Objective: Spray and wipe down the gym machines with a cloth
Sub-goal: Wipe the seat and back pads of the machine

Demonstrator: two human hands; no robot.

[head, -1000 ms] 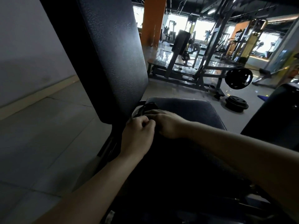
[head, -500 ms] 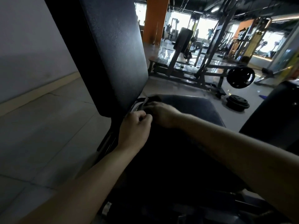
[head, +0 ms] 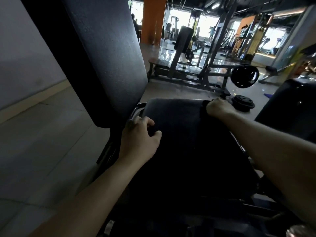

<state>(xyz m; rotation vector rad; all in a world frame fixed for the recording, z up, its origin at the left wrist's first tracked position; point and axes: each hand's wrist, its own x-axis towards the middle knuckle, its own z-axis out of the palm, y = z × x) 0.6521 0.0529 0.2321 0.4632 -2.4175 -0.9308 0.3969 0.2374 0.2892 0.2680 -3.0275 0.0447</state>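
Note:
A black bench stands in front of me, its backrest (head: 109, 57) tilted upright and its seat pad (head: 174, 110) below it. My right hand (head: 217, 108) grips a dark cloth (head: 203, 111) at the seat's far right corner. By the metal frame at the seat's rear left, my left hand (head: 140, 139) has its fingers and thumb curled as if pinching the same dark cloth. In the dim light the cloth hardly shows against the pad. No spray bottle is in view.
A grey wall (head: 22, 65) and tiled floor lie to the left. A machine with a loaded weight plate (head: 244, 77) stands behind the seat, loose plates (head: 242, 104) on the floor beside it. Another black pad (head: 290, 106) is at the right, an orange pillar (head: 153, 19) farther back.
My hands were together at the seat's rear by the backrest. The right hand has slid across to the far right corner with the cloth; the left hand has stayed near the frame.

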